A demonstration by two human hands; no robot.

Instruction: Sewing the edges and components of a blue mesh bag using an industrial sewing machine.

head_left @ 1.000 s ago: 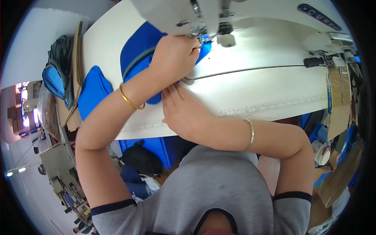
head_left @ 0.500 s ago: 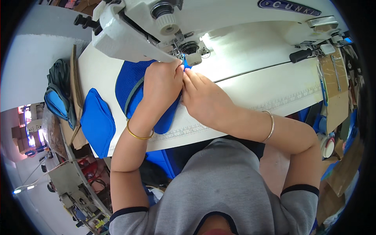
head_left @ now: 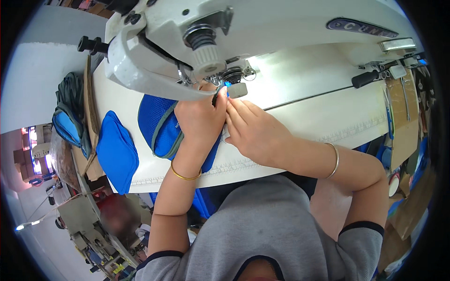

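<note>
My left hand point(head_left: 201, 112) is closed, its thumb and forefinger pinching the edge of a blue mesh fabric piece point(head_left: 157, 124) with grey-green binding. That pinch is close under the needle area of the white sewing machine point(head_left: 154, 70). Against it, my right hand point(head_left: 258, 133) has its fingers pressed together, the tips at the same fabric edge beside the presser foot. Both hands hide much of the fabric; a small bright blue bit shows by the needle. The rest of the piece lies on the white table point(head_left: 300, 112) beneath my left wrist.
Left of the work lies a stack of blue fabric cutouts point(head_left: 117, 152). Beyond the table's left edge is a bundle of dark green and blue fabric point(head_left: 72, 112) beside cardboard point(head_left: 91, 117). A black-handled tool point(head_left: 364, 78) and a wrench point(head_left: 405, 98) lie at the right.
The machine head appears lower and larger in view. My hands sit slightly further right and lower, still together at the fabric edge, and more of the bound mesh shows by my left wrist.
</note>
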